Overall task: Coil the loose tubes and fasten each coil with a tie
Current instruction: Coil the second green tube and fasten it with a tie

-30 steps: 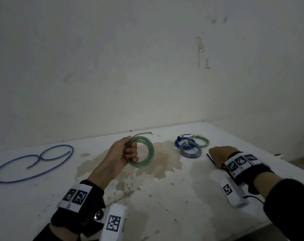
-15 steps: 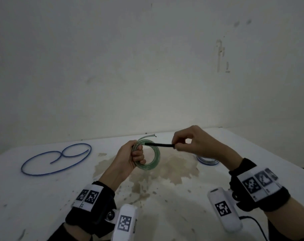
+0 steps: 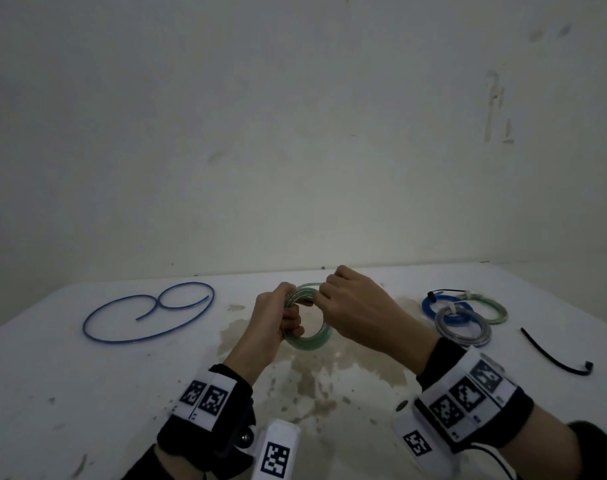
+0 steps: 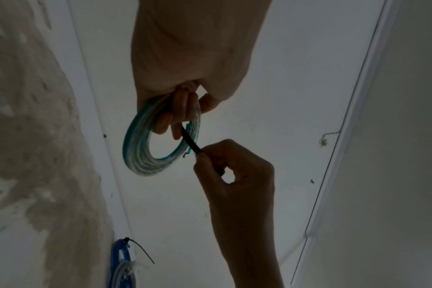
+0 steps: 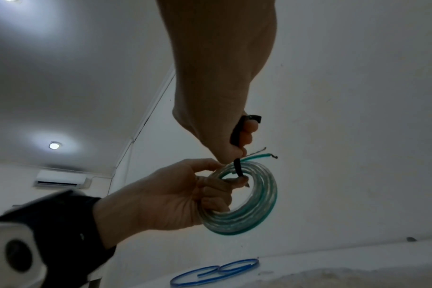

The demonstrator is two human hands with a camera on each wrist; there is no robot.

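Note:
My left hand (image 3: 281,317) grips a green-tinted clear tube coil (image 3: 316,341) held upright above the table, fingers curled through its hole. The same coil (image 4: 145,159) (image 5: 256,210) shows in both wrist views. My right hand (image 3: 350,306) pinches a black cable tie (image 4: 191,143) (image 5: 237,134), whose tip passes into the coil's hole beside my left fingers (image 5: 217,187). In the head view the tie is hidden behind my right hand. A loose blue tube (image 3: 146,313) lies in open loops at the far left of the table.
Three tied coils sit at the right: blue (image 3: 433,301), grey-clear (image 3: 463,325) and pale green (image 3: 492,306). A spare black cable tie (image 3: 555,355) lies near the right edge. The white table (image 3: 87,393) has a brown stain in its middle; a wall stands behind.
My right hand picked a black tie up from the right side of the table, carried it to the coil and pushed its tip into the coil's hole. The left hand kept holding the coil.

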